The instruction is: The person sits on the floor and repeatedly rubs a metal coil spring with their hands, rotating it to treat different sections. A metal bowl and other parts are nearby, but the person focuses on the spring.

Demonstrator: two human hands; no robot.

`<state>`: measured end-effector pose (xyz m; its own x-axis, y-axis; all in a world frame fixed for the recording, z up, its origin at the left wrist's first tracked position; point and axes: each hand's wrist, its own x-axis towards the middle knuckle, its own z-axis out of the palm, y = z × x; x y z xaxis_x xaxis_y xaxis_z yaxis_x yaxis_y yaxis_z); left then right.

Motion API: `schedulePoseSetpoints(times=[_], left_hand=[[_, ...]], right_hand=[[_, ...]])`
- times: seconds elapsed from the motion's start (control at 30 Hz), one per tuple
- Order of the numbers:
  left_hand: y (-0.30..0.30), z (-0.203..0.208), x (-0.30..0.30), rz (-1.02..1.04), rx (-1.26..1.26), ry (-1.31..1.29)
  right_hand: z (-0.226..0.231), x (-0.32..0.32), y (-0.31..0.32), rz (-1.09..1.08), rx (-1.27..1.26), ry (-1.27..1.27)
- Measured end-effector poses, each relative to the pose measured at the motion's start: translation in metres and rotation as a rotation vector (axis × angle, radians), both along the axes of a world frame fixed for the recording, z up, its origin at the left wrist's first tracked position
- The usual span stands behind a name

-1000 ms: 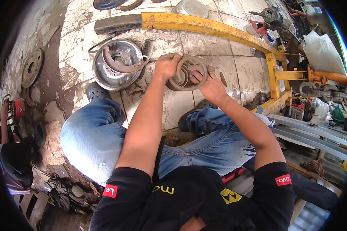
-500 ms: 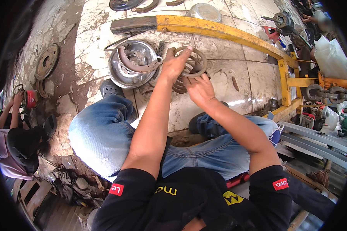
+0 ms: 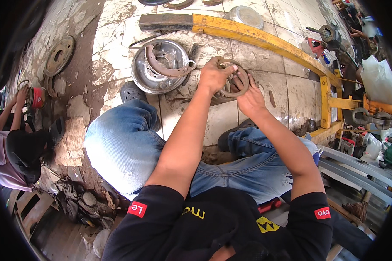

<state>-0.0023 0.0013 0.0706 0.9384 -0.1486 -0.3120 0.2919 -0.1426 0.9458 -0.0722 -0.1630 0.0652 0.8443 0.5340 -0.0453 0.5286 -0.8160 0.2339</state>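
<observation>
Both of my hands hold a brown, rusty coil spring [image 3: 247, 80] over the tiled floor, its top ring facing up. My left hand [image 3: 212, 78] grips the ring's left side, thumb reaching over it. From the right and below, my right hand [image 3: 251, 101] clasps the same spring with its fingers around the ring. The lower coils are partly hidden behind my hands. Left of them lies a round metal brake backing plate [image 3: 139, 74], with a curved brake shoe [image 3: 170, 72] resting on it.
A yellow metal frame [image 3: 257, 37] runs beyond my hands and down the right side. A round pale metal lid [image 3: 245, 16] lies behind it. A rusty disc [image 3: 59, 56] is at far left, near another person's hands [image 3: 21, 98] and a red can [image 3: 38, 97].
The view has shifted, so the floor things sit farther right. My left hand has turned over the spring's top, and my right hand has moved up along the ring's right side.
</observation>
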Motion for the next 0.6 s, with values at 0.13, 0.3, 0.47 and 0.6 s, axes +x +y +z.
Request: schedulePoseSetpoints(times=[0.13, 0.3, 0.47, 0.6], left_hand=[[0.002, -0.005, 0.003, 0.016, -0.025, 0.044], [0.007, 0.002, -0.002, -0.034, 0.067, 0.022], [0.002, -0.002, -0.005, 0.023, 0.046, -0.008], [0.007, -0.004, -0.003, 0.017, -0.128, 0.042]], right_hand=[[-0.006, -0.001, 0.009, -0.078, -0.009, 0.105], [0.017, -0.019, 0.037, -0.218, 0.121, 0.322], [0.016, -0.040, 0.061, -0.299, 0.526, 0.388], [0.023, -0.016, 0.028, -0.193, -0.003, 0.596]])
